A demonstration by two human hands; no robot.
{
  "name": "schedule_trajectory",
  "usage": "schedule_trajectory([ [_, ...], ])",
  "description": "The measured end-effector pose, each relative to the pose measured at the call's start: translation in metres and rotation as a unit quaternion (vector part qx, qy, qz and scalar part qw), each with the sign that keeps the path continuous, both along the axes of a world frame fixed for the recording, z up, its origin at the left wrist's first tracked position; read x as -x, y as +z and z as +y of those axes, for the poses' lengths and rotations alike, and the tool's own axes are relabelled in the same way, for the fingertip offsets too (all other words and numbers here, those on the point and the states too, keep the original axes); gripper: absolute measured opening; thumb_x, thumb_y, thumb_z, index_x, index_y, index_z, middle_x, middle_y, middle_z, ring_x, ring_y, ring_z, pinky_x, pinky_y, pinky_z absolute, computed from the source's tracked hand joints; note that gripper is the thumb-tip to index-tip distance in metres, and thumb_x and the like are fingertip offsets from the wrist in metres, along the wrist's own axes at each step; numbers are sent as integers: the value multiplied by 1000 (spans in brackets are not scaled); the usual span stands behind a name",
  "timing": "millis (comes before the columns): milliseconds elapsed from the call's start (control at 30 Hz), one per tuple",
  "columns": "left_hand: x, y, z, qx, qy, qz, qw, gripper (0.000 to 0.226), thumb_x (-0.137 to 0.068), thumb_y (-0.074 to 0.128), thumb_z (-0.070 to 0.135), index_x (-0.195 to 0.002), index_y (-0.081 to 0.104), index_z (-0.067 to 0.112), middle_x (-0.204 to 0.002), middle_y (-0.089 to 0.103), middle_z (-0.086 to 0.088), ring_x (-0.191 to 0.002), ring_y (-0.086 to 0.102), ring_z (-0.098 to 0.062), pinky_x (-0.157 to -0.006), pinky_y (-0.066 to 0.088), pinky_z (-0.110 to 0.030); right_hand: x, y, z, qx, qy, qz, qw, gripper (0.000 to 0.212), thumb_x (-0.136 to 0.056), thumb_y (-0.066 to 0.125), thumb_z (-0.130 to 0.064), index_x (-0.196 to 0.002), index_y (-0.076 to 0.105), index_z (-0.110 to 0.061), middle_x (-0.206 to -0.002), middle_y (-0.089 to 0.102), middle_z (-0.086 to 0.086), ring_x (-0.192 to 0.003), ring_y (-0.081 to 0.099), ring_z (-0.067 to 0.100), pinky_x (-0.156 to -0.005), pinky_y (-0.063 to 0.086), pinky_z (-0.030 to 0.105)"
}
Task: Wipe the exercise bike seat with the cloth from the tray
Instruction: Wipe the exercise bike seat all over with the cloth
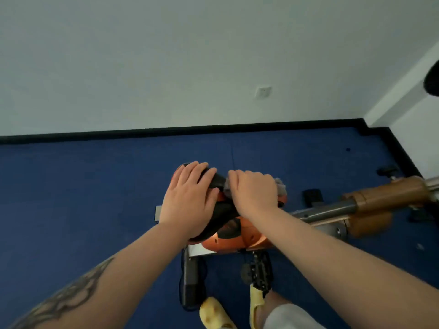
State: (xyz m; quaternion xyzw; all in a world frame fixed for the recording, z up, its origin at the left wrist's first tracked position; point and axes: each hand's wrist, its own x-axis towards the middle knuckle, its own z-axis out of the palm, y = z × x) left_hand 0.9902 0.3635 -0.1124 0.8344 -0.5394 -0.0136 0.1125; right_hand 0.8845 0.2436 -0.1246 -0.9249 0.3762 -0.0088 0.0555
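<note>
The black and orange bike seat (222, 211) sits at the centre, mostly covered by my hands. My left hand (190, 198) lies flat on the seat's left side, fingers spread and holding nothing. My right hand (255, 192) presses a grey cloth (280, 186) onto the seat's right side; cloth edges stick out beside my fingers. The tray is out of view.
The bike's orange body (237, 238) and metal frame (320, 212) run off to the right, toward a brown housing (384, 200). A black pedal (257, 273) hangs near my feet in yellow slippers (213, 312). Blue floor (83, 198) lies all around, with a white wall behind.
</note>
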Motion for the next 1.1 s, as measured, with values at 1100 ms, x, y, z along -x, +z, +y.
schedule_trajectory([
  [1100, -1, -1, 4, 52, 20, 21, 998, 43, -91, 39, 26, -133, 48, 25, -140, 47, 5, -134, 32, -16, -114, 23, -36, 59, -17, -15, -169, -113, -271, 941, 34, -98, 36, -37, -108, 66, -24, -110, 65, -6, -102, 53, 17, -82, 45, 36],
])
